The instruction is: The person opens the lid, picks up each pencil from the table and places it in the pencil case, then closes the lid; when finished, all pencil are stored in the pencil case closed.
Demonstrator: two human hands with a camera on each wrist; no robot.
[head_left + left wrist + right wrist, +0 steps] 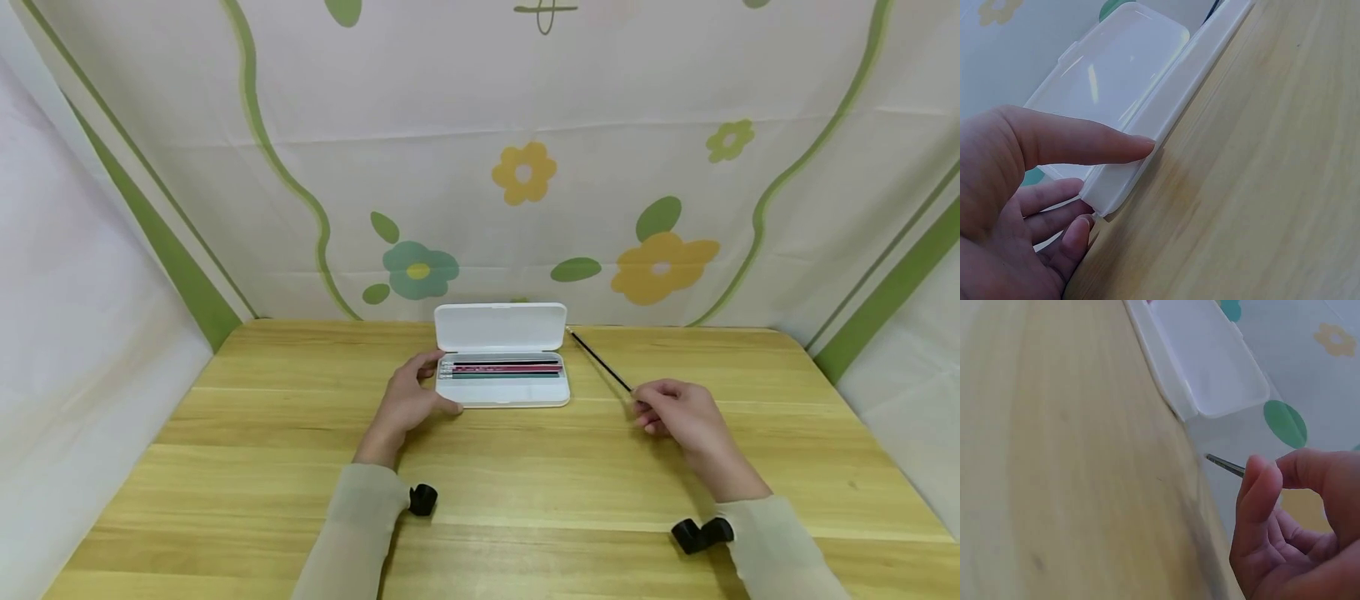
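A white plastic pencil case (502, 395) lies with its lid (500, 327) raised at the back of the table. Inside are several pencils (502, 368), black, pinkish red and green, side by side with their metal-banded ends to the left. My left hand (408, 398) holds the case's left end, thumb along the front wall and fingers round the left side. To the right of the case, my right hand (678, 414) pinches a black pencil (600, 362) between thumb and fingertips near one end. That pencil slants up and left, its pale far end beside the lid's right edge.
The wooden table (540, 500) extends to a white cloth backdrop (450, 167) printed with flowers, right behind the case. Cloth walls also rise on the left and right. Black wrist cameras (423, 500) sit at both sleeves.
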